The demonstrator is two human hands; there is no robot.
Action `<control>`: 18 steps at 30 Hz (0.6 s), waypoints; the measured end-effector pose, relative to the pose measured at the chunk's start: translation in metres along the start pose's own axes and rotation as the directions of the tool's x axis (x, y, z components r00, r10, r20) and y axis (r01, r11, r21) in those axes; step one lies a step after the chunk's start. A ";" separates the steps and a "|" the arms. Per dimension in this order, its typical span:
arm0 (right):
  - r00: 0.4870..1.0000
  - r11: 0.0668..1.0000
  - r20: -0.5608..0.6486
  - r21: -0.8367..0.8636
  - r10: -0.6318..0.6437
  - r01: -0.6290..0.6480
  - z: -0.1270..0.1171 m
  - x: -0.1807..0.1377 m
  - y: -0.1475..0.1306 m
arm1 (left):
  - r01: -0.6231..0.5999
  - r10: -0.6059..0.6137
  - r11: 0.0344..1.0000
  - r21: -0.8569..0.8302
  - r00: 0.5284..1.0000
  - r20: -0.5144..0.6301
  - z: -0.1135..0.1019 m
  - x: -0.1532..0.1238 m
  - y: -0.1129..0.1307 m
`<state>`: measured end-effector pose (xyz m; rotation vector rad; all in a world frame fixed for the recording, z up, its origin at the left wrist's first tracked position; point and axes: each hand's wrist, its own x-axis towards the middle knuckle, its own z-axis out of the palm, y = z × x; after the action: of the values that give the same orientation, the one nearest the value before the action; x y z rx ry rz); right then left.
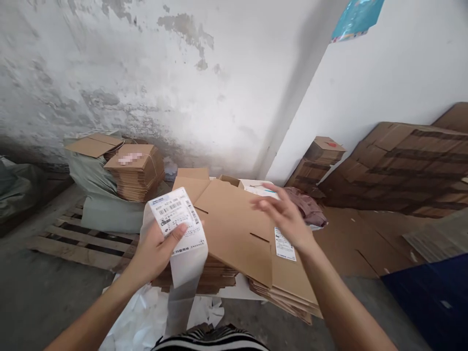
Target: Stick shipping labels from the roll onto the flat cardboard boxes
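My left hand [155,248] is closed on a strip of white shipping labels [179,219], thumb pressed on the top label, and the backing paper hangs down from it. My right hand [287,214] hovers open, fingers spread and slightly blurred, above a flattened cardboard box [234,224]. That box lies on a stack of flat cartons [281,292] and bears a stuck white label [284,243] near its right end.
A wooden pallet [80,239] at left carries a grey-green sack [106,209] and bundled cardboard [137,173]. More flat cartons [398,165] lean on the right wall. A crumpled brownish cloth [307,204] lies behind the box. White paper scraps [142,317] lie below.
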<state>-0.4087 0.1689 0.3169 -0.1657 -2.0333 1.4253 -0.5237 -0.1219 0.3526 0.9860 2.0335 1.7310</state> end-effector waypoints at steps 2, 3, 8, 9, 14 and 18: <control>0.937 0.990 0.319 0.074 -0.141 0.123 0.047 0.006 -0.054 | -0.067 0.063 0.994 0.086 0.997 0.053 0.007 -0.002 0.002; 0.900 0.981 0.390 0.093 -0.194 0.171 0.065 0.006 -0.071 | -0.097 0.087 0.986 0.138 0.993 0.077 0.008 -0.004 0.003; 0.902 0.932 0.243 0.033 -0.358 0.361 0.099 -0.002 -0.078 | 0.054 -0.039 0.985 -0.164 0.995 0.095 0.000 -0.007 0.013; 0.890 0.915 0.225 0.025 -0.397 0.402 0.100 -0.005 -0.073 | 0.116 -0.095 0.942 -0.316 0.992 0.081 -0.002 -0.006 0.016; 0.737 0.776 0.338 -0.030 -0.586 0.631 0.104 -0.024 -0.079 | 0.310 -0.359 0.708 -0.635 0.932 0.053 0.001 0.006 0.026; 0.806 0.842 0.287 0.008 -0.518 0.539 0.073 -0.016 -0.097 | 0.151 -0.353 0.698 -0.700 0.923 -0.153 -0.012 0.025 0.010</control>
<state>-0.4133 0.0649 0.3804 0.5705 -2.1229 1.0540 -0.5462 -0.1136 0.3700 0.2114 1.3478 2.2724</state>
